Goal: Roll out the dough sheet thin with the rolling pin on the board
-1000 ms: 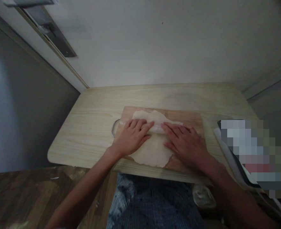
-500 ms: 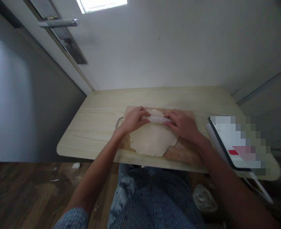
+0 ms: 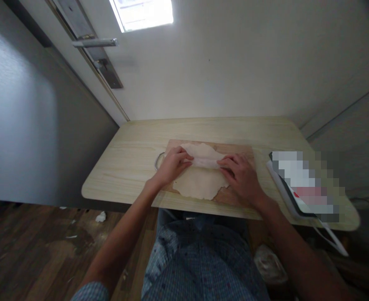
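A thin, ragged-edged sheet of dough [image 3: 199, 186] lies flat on a wooden cutting board [image 3: 226, 197]. Across its upper half rests a pale rolling pin [image 3: 205, 162], floury-looking and short. My left hand [image 3: 175, 162] is closed around the pin's left end, with thumb and fingertips near its surface. At the other end, my right hand [image 3: 239, 169] grips the pin in the same way. Both ends of the pin are hidden under my fingers. Dough shows both beyond the pin and on my side of it.
The board's metal handle [image 3: 158, 161] sticks out at left. The pale wooden table [image 3: 124, 163] stands against a white door with a lever handle [image 3: 96, 42]. At the right lies a tablet [image 3: 292, 188], its screen partly pixelated, with a white cable. White scraps [image 3: 100, 216] lie on the floor.
Both hands have brought the rolling pin slightly toward me over the dough, so more dough shows beyond it. The camera view has tilted and shifted a little.
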A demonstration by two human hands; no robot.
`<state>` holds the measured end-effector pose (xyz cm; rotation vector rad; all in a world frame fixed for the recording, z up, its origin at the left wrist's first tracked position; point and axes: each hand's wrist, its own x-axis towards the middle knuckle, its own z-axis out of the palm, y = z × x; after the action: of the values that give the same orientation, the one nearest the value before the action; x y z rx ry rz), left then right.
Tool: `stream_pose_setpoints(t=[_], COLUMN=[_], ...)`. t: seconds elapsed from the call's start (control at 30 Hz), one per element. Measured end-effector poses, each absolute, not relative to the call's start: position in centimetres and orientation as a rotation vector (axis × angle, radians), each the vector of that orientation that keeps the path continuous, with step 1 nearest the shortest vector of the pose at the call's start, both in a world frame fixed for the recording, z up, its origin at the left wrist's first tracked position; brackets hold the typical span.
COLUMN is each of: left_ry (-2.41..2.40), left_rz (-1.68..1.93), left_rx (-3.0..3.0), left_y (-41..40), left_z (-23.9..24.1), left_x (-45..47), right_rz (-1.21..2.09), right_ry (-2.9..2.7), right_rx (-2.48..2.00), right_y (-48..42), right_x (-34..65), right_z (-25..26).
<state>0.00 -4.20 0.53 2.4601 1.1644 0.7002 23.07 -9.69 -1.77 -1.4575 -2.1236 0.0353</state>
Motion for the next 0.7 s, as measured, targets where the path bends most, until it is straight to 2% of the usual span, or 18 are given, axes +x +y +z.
stream_pose_setpoints(t=[0.27,0.53,0.7], left_ry=[1.34,1.501,1.604], left_rz=[0.539,0.385,0.236], left_rx=[2.594,2.731,2.741], left_y=[-4.7,-3.1,-1.2], left_z=[0.7,0.4,0.3], left_x=[0.1,1.4,2.6], right_rz=[0.007,-0.28,-0.268], right_ry=[-2.09,-2.123,-2.137], right_rx=[-1.453,-1.809,-1.901], right_y=[-10.8,-8.6,-6.3], right_x=[22.6,21.2,21.2], right_z=[-1.3,-1.0,-0.8])
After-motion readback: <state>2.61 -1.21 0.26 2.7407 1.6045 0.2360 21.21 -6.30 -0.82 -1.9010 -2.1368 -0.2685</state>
